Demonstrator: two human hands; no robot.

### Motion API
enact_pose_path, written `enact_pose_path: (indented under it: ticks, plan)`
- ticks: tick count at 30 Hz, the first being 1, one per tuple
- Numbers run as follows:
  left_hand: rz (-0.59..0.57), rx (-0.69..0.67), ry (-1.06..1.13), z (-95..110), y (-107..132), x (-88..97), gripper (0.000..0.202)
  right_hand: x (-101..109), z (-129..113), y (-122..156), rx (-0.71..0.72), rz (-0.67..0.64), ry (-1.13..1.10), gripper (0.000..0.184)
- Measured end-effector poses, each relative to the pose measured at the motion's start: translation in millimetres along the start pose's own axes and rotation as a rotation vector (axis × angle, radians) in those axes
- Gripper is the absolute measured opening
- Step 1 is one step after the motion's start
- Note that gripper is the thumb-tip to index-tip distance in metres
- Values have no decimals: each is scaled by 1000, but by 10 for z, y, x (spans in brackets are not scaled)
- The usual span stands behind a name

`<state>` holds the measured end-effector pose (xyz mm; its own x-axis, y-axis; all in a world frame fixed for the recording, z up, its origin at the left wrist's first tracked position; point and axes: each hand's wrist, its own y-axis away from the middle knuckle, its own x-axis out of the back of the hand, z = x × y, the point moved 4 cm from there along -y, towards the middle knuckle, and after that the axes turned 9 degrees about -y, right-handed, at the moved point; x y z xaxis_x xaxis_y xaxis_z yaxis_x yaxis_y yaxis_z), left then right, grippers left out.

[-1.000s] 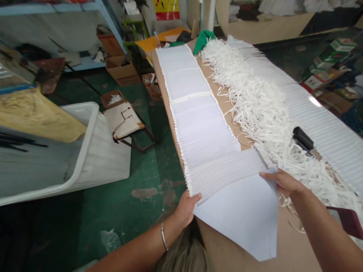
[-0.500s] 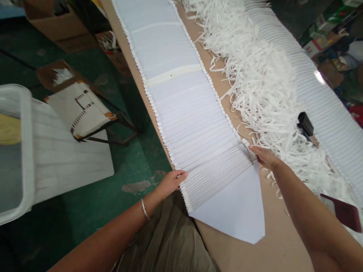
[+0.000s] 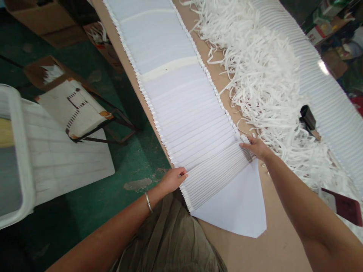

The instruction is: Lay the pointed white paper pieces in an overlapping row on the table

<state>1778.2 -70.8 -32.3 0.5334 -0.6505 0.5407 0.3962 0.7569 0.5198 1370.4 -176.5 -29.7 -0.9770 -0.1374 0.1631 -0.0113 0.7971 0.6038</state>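
A long row of overlapping white paper-like sheets [image 3: 181, 94] runs down the table, with closely stepped edges at the near end. My left hand [image 3: 173, 179] is closed, thumb and fingers pinching the left edge of the row. Across from it, my right hand [image 3: 257, 148] grips the right edge, its thumb lying on top of the sheets. Between the hands, the pleat-like edges form tight, slanting lines. The nearest sheet [image 3: 235, 211] lies broad and smooth below them, its pointed end toward me. Fingertips under the edges are hidden.
Loose white strips [image 3: 263, 75] are heaped right of the row. Beyond them lies another stepped row [image 3: 317, 71]. A black clip-like object [image 3: 307, 118] and dark red object [image 3: 347, 207] rest among the strips. A stool [image 3: 75, 109] and white plastic bin [image 3: 25, 151] stand left.
My right hand has shifted slightly left and up along the right edge, its thumb further onto the sheets. My left hand stays at the left edge. The view has shifted slightly.
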Motion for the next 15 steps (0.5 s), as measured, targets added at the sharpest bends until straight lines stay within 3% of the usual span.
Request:
enact_pose_path:
  ticks: [7, 12, 15]
  plan:
    - [0, 20, 68, -17, -2, -11, 18, -41, -116, -35, 28, -64, -96, 49]
    - [0, 59, 13, 4, -1, -30, 15, -74, -103, -95, 24, -91, 5, 43]
    - [5, 62, 8, -13, -13, -51, 15, -108, -251, -34, 79, 75, 274, 41]
